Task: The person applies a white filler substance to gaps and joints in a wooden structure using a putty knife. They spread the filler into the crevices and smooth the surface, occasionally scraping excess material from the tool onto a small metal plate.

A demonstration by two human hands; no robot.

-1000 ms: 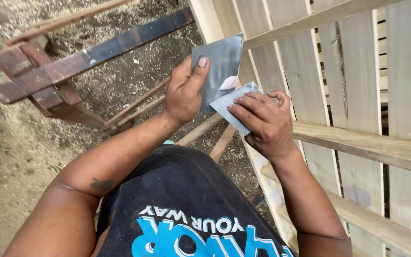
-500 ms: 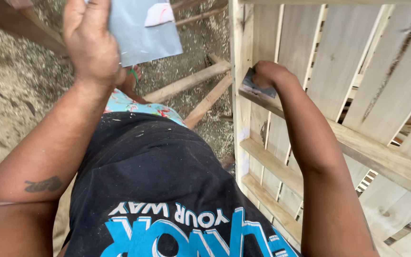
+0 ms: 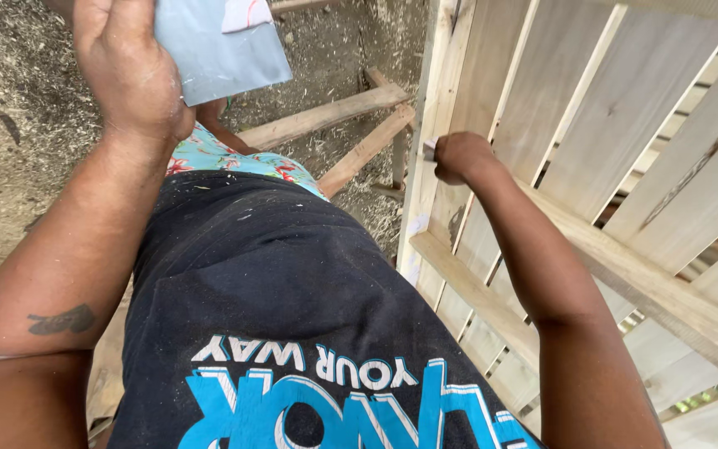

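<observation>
My left hand [image 3: 126,66] is raised at the top left and grips a flat blue-grey sheet of sandpaper [image 3: 218,50] by its edge. My right hand [image 3: 457,156] is closed around a small folded piece of sandpaper [image 3: 430,150] and presses it against the upright edge post of a pale wooden slatted frame [image 3: 592,141]. Only a sliver of the folded piece shows past my fingers.
Two loose wooden battens [image 3: 326,116] lie crossed on the sawdust-covered ground [image 3: 18,125] beside the frame. A horizontal rail [image 3: 475,291] runs across the frame's slats. My dark shirt and patterned shorts fill the lower middle.
My hands have parted: the left lifted the sheet up and to the left, while the right carried the folded piece to the frame's edge post. The view tilted downward.
</observation>
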